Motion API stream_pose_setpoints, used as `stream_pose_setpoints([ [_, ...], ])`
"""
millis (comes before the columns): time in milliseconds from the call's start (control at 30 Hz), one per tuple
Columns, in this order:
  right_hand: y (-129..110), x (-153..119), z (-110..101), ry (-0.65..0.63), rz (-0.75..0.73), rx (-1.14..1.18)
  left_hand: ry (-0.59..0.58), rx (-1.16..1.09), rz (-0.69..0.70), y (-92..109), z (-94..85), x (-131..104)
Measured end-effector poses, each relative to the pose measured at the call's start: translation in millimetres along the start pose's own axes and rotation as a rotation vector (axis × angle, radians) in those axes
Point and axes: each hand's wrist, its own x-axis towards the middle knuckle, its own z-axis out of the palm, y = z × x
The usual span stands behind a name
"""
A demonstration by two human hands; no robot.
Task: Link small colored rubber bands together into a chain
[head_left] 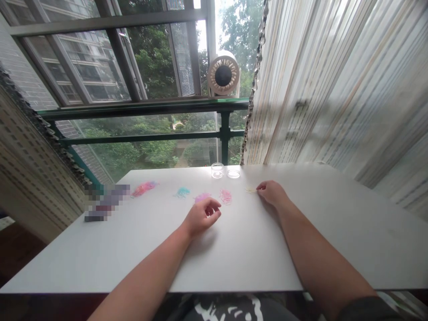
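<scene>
My right hand (272, 192) is at a small pale yellow pile (250, 190) of thin bits, its thumb and fingertips pinched together at the pile's right edge. Whatever lies between those fingertips is too small to make out. My left hand (203, 216) hovers over the white table with fingers loosely curled and thumb apart, nothing visible in it. Just beyond it lies a purple-pink pile (201, 196), partly covered by the hand. A pink pile (226, 196) sits between my hands, and a teal pile (183, 192) is to the left.
A clear round container (217, 170) and a clear shallow dish or lid (233, 174) stand at the table's (234, 258) back edge. A mixed-colour heap (144, 189) lies at left, near a blurred-out object (107, 204). Behind are a railing, a small fan (223, 75) and a curtain (321, 89).
</scene>
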Motion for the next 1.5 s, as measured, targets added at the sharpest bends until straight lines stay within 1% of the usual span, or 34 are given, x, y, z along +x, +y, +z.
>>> stream_pose_setpoints([
  [167, 2.5, 1.7, -1.1, 0.015, 0.037, 0.011, 0.008, 0.007, 0.003, -0.3, -0.7, 0.0],
  [233, 4.5, 2.4, -2.8, 0.048, 0.055, 0.024, 0.013, 0.015, 0.004, -0.4, -1.4, -0.2],
  [300, 6.4, 3.2, -5.8, 0.112, 0.078, 0.057, 0.019, 0.018, 0.004, -0.5, -2.3, -0.2],
  [367, 6.4, 3.8, -9.1, 0.203, 0.104, 0.123, 0.029, 0.018, 0.003, -0.9, -3.3, 0.1],
  [433, 2.5, 3.2, -11.6, 0.291, 0.120, 0.237, 0.043, 0.017, 0.000, -1.3, -4.6, 0.3],
  [500, -7.5, -0.8, -11.7, 0.319, 0.099, 0.399, 0.055, 0.025, -0.002, -1.4, -6.1, 0.2],
  [533, -15.0, -4.6, -10.7, 0.289, 0.063, 0.488, 0.059, 0.033, -0.002, -1.2, -6.8, -0.1],
  [600, -34.4, -16.3, -6.9, 0.161, -0.072, 0.607, 0.066, 0.059, -0.001, -0.7, -8.3, -1.0],
  [633, -45.3, -24.0, -4.3, 0.060, -0.159, 0.615, 0.069, 0.075, 0.001, -0.6, -9.1, -1.5],
  [733, -75.9, -49.6, 5.5, -0.206, -0.438, 0.525, 0.084, 0.116, 0.000, -3.3, -14.4, -1.2],
  [767, -83.6, -57.1, 9.0, -0.295, -0.511, 0.500, 0.093, 0.129, -0.006, -5.9, -18.3, -0.2],
  [833, -94.0, -67.7, 15.2, -0.449, -0.599, 0.455, 0.120, 0.172, -0.040, -14.4, -30.9, 2.3],
  [867, -96.8, -70.5, 17.7, -0.512, -0.621, 0.428, 0.134, 0.210, -0.071, -20.4, -39.8, 3.3],
  [900, -98.3, -71.7, 19.5, -0.547, -0.633, 0.403, 0.145, 0.260, -0.116, -27.4, -50.5, 3.6],
  [1000, -98.2, -69.8, 21.2, -0.597, -0.600, 0.398, 0.187, 0.423, -0.306, -52.4, -88.0, -1.2],
  [1033, -97.5, -68.7, 20.9, -0.614, -0.584, 0.409, 0.231, 0.497, -0.394, -61.2, -100.6, -4.7],
  [1067, -97.0, -67.9, 20.4, -0.630, -0.570, 0.414, 0.281, 0.542, -0.443, -69.7, -112.2, -8.7],
  [1133, -96.7, -67.7, 19.3, -0.651, -0.557, 0.403, 0.364, 0.615, -0.531, -84.9, -130.4, -16.6],
  [1167, -97.0, -68.1, 18.8, -0.655, -0.555, 0.390, 0.400, 0.648, -0.574, -91.2, -136.1, -19.5],
  [1233, -98.2, -69.1, 17.8, -0.658, -0.556, 0.366, 0.445, 0.703, -0.629, -100.8, -140.6, -21.6],
  [1300, -99.5, -69.7, 16.7, -0.660, -0.554, 0.358, 0.463, 0.747, -0.650, -106.5, -137.6, -18.4],
  [1400, -100.3, -69.5, 14.9, -0.674, -0.544, 0.380, 0.457, 0.793, -0.647, -110.7, -129.4, -8.2],
  [1500, -100.0, -69.2, 14.3, -0.681, -0.535, 0.389, 0.443, 0.826, -0.643, -114.5, -127.0, 1.9],
])
